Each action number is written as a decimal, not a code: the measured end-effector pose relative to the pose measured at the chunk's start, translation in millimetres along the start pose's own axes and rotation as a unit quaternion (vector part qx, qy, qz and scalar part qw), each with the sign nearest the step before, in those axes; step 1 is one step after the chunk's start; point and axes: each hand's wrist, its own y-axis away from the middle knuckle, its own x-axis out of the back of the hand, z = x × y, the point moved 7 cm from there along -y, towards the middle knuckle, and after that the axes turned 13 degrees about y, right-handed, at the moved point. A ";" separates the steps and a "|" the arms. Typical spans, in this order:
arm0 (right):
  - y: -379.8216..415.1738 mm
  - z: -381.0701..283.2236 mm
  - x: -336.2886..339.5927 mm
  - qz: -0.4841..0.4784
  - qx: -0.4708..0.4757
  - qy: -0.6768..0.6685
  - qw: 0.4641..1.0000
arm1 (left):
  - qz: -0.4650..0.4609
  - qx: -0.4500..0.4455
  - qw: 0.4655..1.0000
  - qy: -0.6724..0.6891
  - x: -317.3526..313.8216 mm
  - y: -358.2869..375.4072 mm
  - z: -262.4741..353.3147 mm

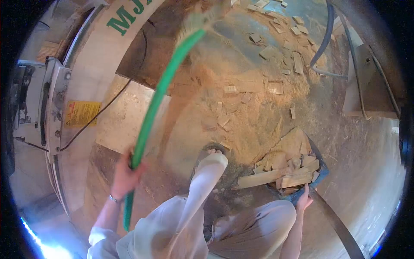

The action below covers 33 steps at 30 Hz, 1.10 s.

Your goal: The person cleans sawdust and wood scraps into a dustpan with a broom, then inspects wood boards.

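My left hand point(126, 175) is wrapped round the green handle of a broom point(160, 93). The handle slants up and away, and its pale bristles at the top are blurred, over the dusty floor. My right hand point(305, 199) grips the near side of a blue-edged dustpan point(320, 159), close to where a long dark handle point(338, 224) runs off to the lower right. Wood offcuts point(297, 175) are heaped in the pan, with one longer strip sticking out to the left. Part of my right hand is hidden behind the pan.
Sawdust point(241, 82) and scattered wood pieces point(297, 62) cover the floor ahead. On the left stands a pale machine point(82, 82) with a yellow label and a black cable point(116, 97). A grey hose point(321, 49) hangs at upper right. My foot point(213, 153) is in the middle.
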 end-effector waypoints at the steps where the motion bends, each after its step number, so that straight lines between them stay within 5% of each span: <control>1: -0.5 2.0 -1.5 0.010 0.003 -0.014 1.000 | 0.040 -0.038 0.998 0.034 11.1 -15.8 40.6; 3: -3.8 0.6 -5.2 0.015 0.000 -0.047 0.999 | 0.056 -0.119 0.991 -0.036 32.7 -76.1 62.8; 4: -2.0 0.1 -5.8 0.010 -0.008 -0.064 0.998 | 0.102 -0.296 0.936 -0.160 38.1 -112.7 77.9; 5: 2.0 -1.5 -6.1 0.007 -0.018 -0.080 0.997 | 0.132 -0.346 0.903 -0.217 35.7 -147.8 92.5; 6: 5.6 -6.2 -6.3 0.022 -0.019 -0.073 0.997 | 0.138 -0.201 0.940 -0.237 28.5 -193.0 99.4; 7: 7.3 -14.4 -7.7 0.034 -0.019 -0.063 0.997 | 0.136 -0.170 0.943 -0.251 12.9 -227.1 119.0; 8: 8.6 -18.2 -5.7 0.045 -0.019 -0.051 0.998 | 0.184 -0.242 0.905 -0.296 -3.1 -269.5 131.0; 10: 7.6 -7.8 -7.0 0.038 -0.020 -0.074 0.996 | 0.118 -0.174 0.921 -0.329 -46.0 -331.8 140.2; 11: 3.1 -5.2 -8.1 0.033 -0.017 -0.086 0.996 | 0.111 -0.238 0.910 -0.319 -61.4 -321.6 164.9; 14: 4.5 -5.3 -8.7 0.009 -0.018 -0.095 0.995 | 0.096 -0.186 0.937 -0.280 -82.4 -296.1 198.6; 20: 1.0 5.9 -11.3 0.004 -0.019 -0.108 0.994 | -0.003 -0.302 0.884 -0.358 -85.8 -216.1 199.0; 27: -2.6 3.2 -4.1 0.009 0.024 -0.048 0.999 | -0.142 -0.290 0.887 -0.331 -132.2 -100.4 181.8; 33: -3.8 10.7 -7.2 0.002 0.003 -0.114 0.993 | -0.157 -0.355 0.889 -0.243 -83.2 -25.3 201.7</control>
